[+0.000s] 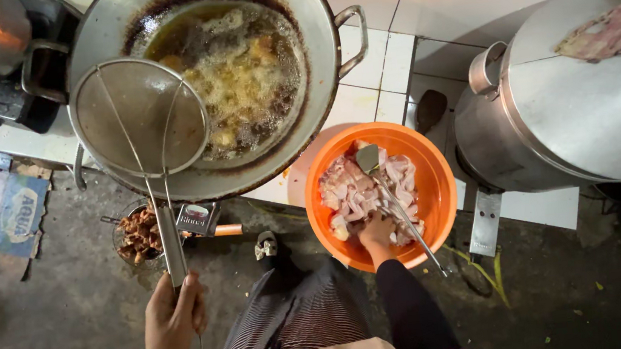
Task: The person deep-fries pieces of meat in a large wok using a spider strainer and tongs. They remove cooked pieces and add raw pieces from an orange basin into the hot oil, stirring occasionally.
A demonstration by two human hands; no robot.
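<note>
Your left hand (172,309) grips the strainer (139,116) over the bubbling wok (92,36), some pieces already frying, while your right hand (377,230) closes on raw meat left in the orange bowl (440,185)

Two hands are showing: the left hand (174,314) at seven o'clock and the right hand (377,231) near five o'clock. One wok (321,52) of bubbling oil is sitting at twelve o'clock, with one wire skimmer (139,116) lying over its rim. One orange bowl (439,185) of raw meat pieces is sitting at centre, with one ladle (393,201) in it. One lidded steel pot (584,95) is standing at three o'clock, one cloth (612,32) lying on top. One small basket (138,235) of fried pieces is sitting at eight o'clock.
</note>
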